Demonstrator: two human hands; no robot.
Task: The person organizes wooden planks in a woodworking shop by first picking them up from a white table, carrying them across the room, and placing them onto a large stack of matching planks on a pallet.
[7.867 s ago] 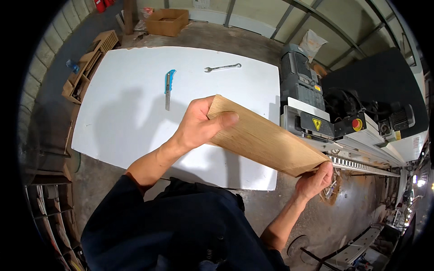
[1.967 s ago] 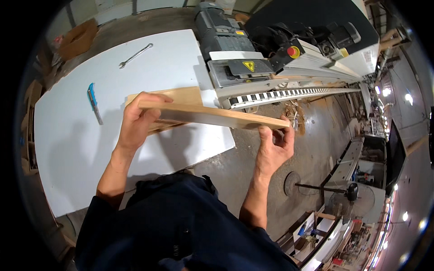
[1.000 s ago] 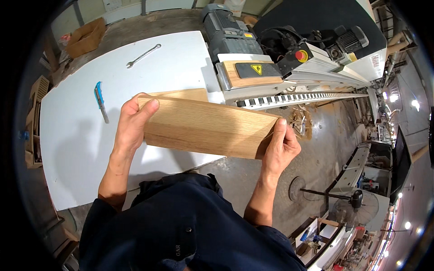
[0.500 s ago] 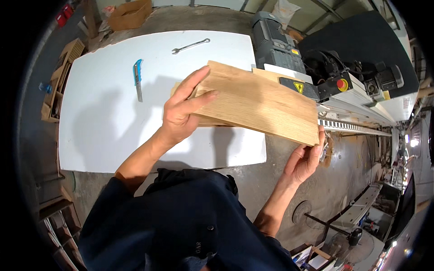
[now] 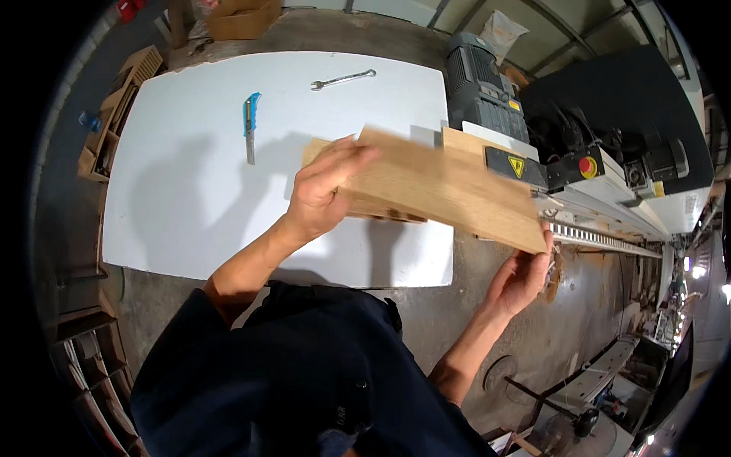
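A flat wooden board (image 5: 449, 183) is in the air between both hands, tilted with its right end nearer the person, above the right part of a white table (image 5: 183, 190) and reaching past its right edge. The left hand (image 5: 324, 186) is partly closed on the board's left end; blur hides the exact finger placement. The right hand (image 5: 524, 278) is half curled, its fingers gripping the near right corner; how far they reach underneath cannot be told.

Below the held piece, partly covered by it, a lower board (image 5: 369, 207) lies on the table. Farther left lies a blue utility knife (image 5: 250, 126) with its blade out, pointing toward the near side. A steel combination wrench (image 5: 344, 80) rests near the far edge.

To the right stands a machine with a grey electric motor (image 5: 480, 76), a dark guard plate (image 5: 499, 161) bearing a yellow warning triangle, and a red emergency-stop button (image 5: 586, 167). Another pale board (image 5: 463, 142) shows beside the guard plate. A cardboard box (image 5: 240, 21) sits on the floor beyond the table.
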